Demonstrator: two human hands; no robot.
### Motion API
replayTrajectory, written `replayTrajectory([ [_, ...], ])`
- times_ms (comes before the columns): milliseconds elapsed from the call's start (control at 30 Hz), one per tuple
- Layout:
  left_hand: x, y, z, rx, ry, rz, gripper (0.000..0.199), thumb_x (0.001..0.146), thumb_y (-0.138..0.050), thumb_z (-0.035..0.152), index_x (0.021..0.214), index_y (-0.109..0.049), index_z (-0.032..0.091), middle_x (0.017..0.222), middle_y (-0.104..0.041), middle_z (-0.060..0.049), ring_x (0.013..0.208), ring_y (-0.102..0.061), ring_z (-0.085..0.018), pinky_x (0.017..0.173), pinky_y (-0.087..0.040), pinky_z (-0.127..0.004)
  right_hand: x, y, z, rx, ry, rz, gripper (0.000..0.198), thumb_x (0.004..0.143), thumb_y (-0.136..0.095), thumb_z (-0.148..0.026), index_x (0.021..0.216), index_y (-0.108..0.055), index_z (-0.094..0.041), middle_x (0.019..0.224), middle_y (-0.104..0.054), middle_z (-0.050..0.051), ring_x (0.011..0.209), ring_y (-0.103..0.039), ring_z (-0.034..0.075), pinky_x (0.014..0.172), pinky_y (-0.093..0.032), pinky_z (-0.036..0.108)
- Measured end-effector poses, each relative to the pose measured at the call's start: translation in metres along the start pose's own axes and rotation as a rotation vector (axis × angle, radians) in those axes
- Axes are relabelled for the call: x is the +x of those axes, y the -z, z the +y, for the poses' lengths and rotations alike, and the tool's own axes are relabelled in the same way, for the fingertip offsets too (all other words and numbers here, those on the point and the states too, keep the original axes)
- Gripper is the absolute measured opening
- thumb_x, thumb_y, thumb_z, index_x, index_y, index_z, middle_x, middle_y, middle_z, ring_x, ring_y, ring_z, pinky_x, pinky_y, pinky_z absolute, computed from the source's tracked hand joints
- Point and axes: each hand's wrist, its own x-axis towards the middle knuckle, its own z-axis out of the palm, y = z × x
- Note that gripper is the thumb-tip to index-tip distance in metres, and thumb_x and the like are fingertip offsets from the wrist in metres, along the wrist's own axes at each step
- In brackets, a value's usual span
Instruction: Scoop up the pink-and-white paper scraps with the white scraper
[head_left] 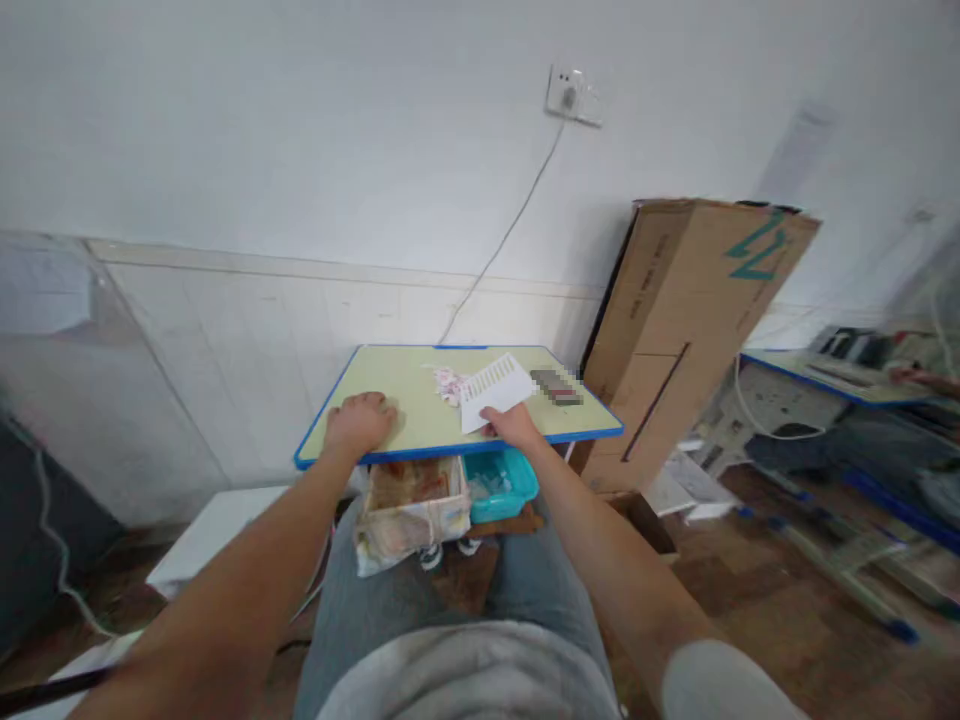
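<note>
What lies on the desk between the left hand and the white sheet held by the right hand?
In the head view, bare desk top separates the left hand from the white sheet; small pink-white bits lie beside the sheet.
</note>
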Motion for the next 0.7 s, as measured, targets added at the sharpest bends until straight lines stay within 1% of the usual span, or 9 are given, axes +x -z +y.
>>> replayTrajectory([
  [200, -0.001, 0.002, 0.003, -0.014, 0.006, -0.004, 0.075, 0.12, -0.04, 0.046, 0.18, -0.071, 0.013, 0.191, -0.067, -0.022, 0.176, -0.063, -0.044, 0.144, -0.051, -0.061, 0.001, -0.024, -0.003, 0.002, -0.006, -0.042, 0.036, 0.124, -0.09, -0.043, 0.151, -0.083, -0.02, 0.146, -0.086, 0.011, 0.117, -0.088, 0.029, 0.1, -0.079, 0.048],
  [300, -0.002, 0.003, 0.003, -0.016, 0.004, 0.001, 0.075, 0.121, -0.039, 0.046, 0.18, -0.071, 0.013, 0.192, -0.067, -0.022, 0.177, -0.062, -0.043, 0.144, -0.051, -0.061, -0.001, -0.03, -0.003, -0.003, -0.007, -0.05, 0.03, 0.124, -0.09, -0.042, 0.143, -0.084, -0.02, 0.135, -0.087, 0.009, 0.106, -0.087, 0.024, 0.091, -0.079, 0.042],
  [400, -0.002, 0.002, 0.003, -0.019, 0.008, 0.007, 0.074, 0.121, -0.04, 0.046, 0.179, -0.072, 0.014, 0.191, -0.068, -0.023, 0.177, -0.062, -0.043, 0.144, -0.051, -0.061, -0.003, -0.03, -0.003, -0.001, -0.001, -0.059, 0.027, 0.125, -0.09, -0.042, 0.137, -0.084, -0.019, 0.124, -0.087, 0.006, 0.094, -0.085, 0.021, 0.082, -0.076, 0.036],
  [567, 0.0, 0.001, 0.002, -0.031, 0.005, 0.013, 0.074, 0.12, -0.041, 0.046, 0.178, -0.073, 0.015, 0.191, -0.067, -0.022, 0.176, -0.062, -0.044, 0.143, -0.051, -0.063, -0.006, -0.023, -0.003, 0.019, 0.021, -0.103, 0.024, 0.124, -0.09, -0.041, 0.128, -0.085, -0.018, 0.115, -0.086, 0.004, 0.088, -0.083, 0.019, 0.078, -0.074, 0.034],
  [700, 0.0, 0.001, 0.001, -0.024, 0.008, 0.03, 0.072, 0.12, -0.042, 0.046, 0.177, -0.075, 0.016, 0.188, -0.07, -0.023, 0.174, -0.065, -0.044, 0.142, -0.053, -0.061, -0.006, -0.02, -0.004, 0.058, 0.04, -0.123, 0.022, 0.124, -0.091, -0.037, 0.118, -0.084, -0.017, 0.101, -0.083, -0.001, 0.076, -0.078, 0.015, 0.071, -0.07, 0.029],
])
